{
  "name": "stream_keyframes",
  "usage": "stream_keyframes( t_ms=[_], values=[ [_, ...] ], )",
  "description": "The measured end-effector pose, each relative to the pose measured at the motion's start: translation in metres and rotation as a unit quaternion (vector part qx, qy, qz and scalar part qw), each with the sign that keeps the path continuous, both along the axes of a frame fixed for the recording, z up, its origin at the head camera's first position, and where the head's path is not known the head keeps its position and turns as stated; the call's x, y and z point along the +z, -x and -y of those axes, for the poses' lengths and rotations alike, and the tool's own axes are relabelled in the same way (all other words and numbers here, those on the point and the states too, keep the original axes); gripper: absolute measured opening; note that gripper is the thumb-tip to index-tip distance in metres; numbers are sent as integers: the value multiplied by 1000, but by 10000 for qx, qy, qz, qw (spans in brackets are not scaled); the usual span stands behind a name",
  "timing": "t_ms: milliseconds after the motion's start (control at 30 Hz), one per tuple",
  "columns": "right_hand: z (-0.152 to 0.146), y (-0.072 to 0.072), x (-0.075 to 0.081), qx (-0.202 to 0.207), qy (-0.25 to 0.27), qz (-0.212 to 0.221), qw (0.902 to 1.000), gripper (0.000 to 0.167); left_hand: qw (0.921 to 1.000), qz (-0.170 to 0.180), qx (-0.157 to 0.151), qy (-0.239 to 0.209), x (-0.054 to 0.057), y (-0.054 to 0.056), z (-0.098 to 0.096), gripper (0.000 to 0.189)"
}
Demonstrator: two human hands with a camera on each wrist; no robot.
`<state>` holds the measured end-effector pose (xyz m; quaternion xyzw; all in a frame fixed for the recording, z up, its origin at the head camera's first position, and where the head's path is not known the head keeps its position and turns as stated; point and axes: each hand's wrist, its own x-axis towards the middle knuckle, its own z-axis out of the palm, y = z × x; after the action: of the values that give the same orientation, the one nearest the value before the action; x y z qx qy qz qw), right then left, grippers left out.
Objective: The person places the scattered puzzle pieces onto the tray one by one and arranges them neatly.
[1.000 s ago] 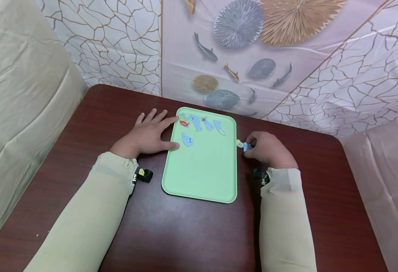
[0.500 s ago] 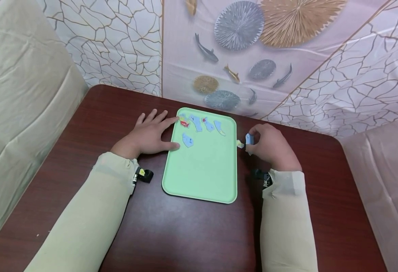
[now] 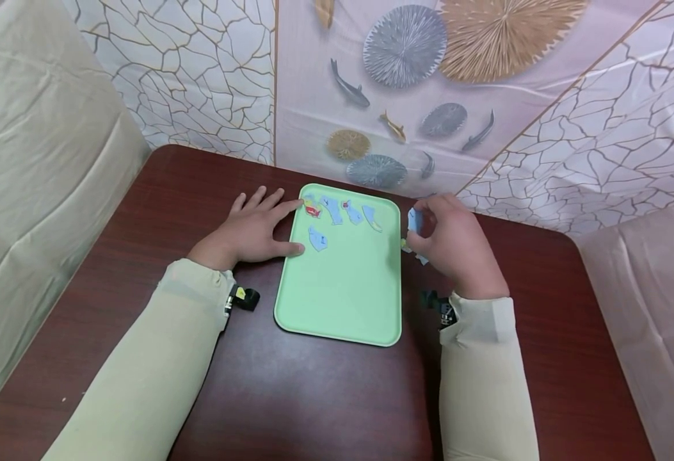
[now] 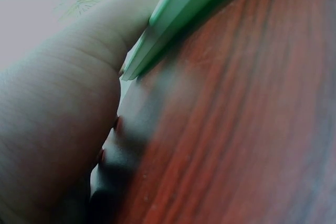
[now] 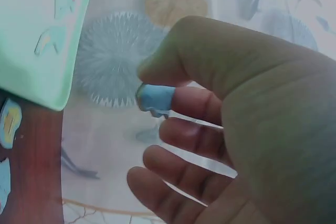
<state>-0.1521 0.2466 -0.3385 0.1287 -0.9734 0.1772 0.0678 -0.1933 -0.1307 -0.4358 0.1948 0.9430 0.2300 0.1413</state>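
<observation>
A light green tray lies on the dark table. My left hand rests at its left side, fingers spread, with thumb and index fingertip on the rim. My right hand is raised beside the tray's right edge. Between its thumb and index finger it pinches a small blue puzzle piece; the other fingers are loosely bent. Along the tray's far end lie several flat puzzle pieces, among them one with a red patch and a pale blue one nearer. Below the right hand, a yellowish piece lies on the table.
Another pale blue piece lies on the dark wooden table, partly covered by the right hand. A patterned cloth backdrop hangs directly behind the table's far edge. Plain cloth hangs at both sides.
My right hand has lifted the blue puzzle piece off the table and moved it away from me, up near the tray's far right corner. The left hand stays in place.
</observation>
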Motion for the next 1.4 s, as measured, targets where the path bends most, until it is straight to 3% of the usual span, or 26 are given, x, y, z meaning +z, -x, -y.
stream_keyframes(
  t_ms=[233, 533, 1400],
  values=[
    [13, 1, -2, 237, 152, -450, 9986, 26, 10000, -27, 3, -41, -1, 0, 1, 100],
    [30, 5, -12, 502, 153, -621, 9967, 35, 10000, -24, 1, -23, -2, 0, 1, 100],
    [73, 17, -55, 1276, 48, -214, 9916, 39, 10000, -21, 6, 27, -3, 3, 1, 100]
  ],
)
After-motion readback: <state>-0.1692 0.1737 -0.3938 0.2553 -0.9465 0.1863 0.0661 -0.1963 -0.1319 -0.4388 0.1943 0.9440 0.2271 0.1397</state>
